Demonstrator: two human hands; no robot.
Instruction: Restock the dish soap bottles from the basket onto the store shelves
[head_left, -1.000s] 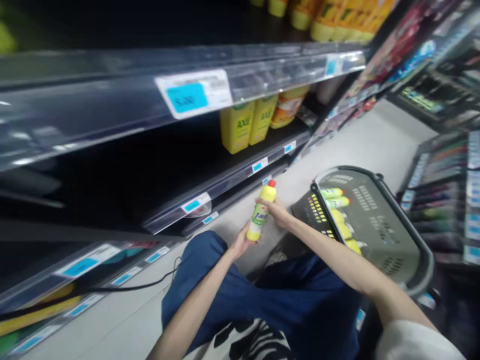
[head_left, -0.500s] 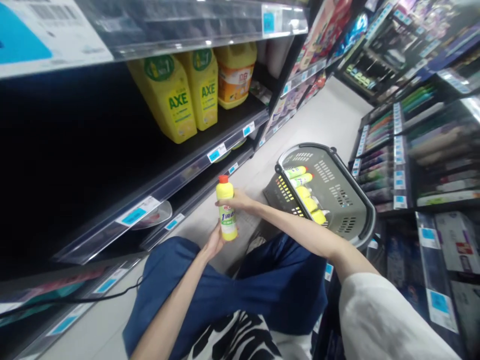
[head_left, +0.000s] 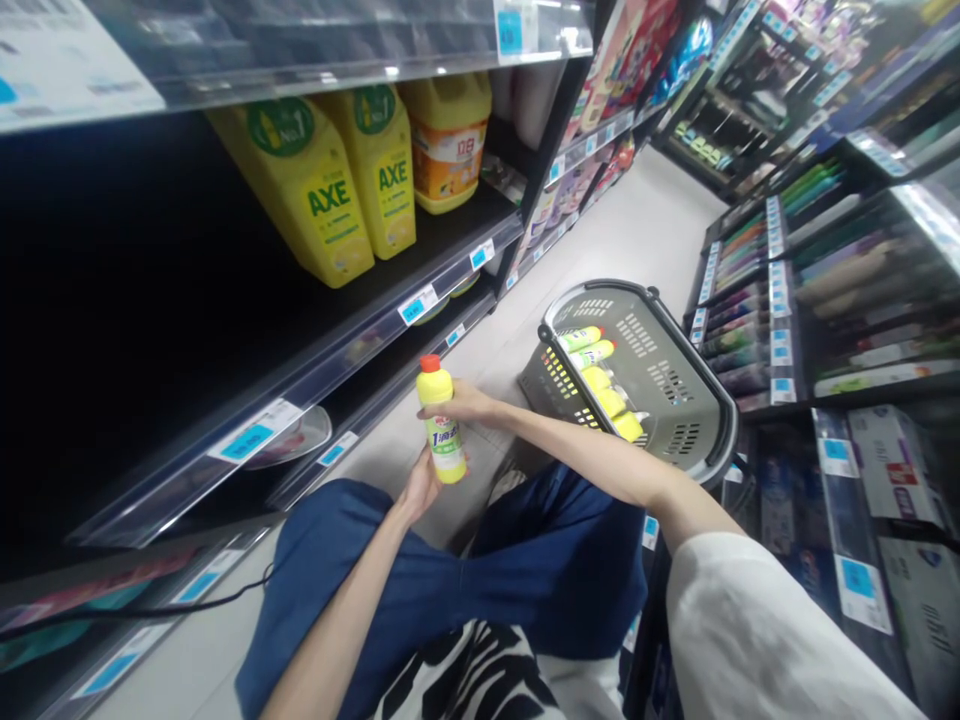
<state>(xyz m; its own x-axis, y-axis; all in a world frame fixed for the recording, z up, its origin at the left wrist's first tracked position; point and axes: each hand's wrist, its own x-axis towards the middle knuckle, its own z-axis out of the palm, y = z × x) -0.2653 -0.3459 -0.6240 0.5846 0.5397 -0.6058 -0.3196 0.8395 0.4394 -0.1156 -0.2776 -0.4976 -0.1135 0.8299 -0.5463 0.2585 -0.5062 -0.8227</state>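
Observation:
A yellow cleaner bottle [head_left: 444,432] with a red cap is held nearly upright between both hands, its label facing me. My right hand [head_left: 463,402] is closed around its upper part from the right. Near the base, my left hand [head_left: 421,488] grips it from the left and below, part of its fingers hidden behind the bottle. To the right stands a grey shopping basket [head_left: 660,345] with a black rim. Inside it lie bottles with red caps [head_left: 592,353] and several yellow containers [head_left: 611,402].
The shelf at left holds two yellow AXE jugs [head_left: 330,200] and an orange-labelled yellow jug [head_left: 448,150]. Its price-tag edge [head_left: 255,440] juts out close to my left hand. A black cable [head_left: 217,600] crosses low left. More stocked shelves [head_left: 780,300] line the right side.
My view has shifted slightly, so the shelf and basket appear further left. Both hands still hold the bottle in nearly the same pose.

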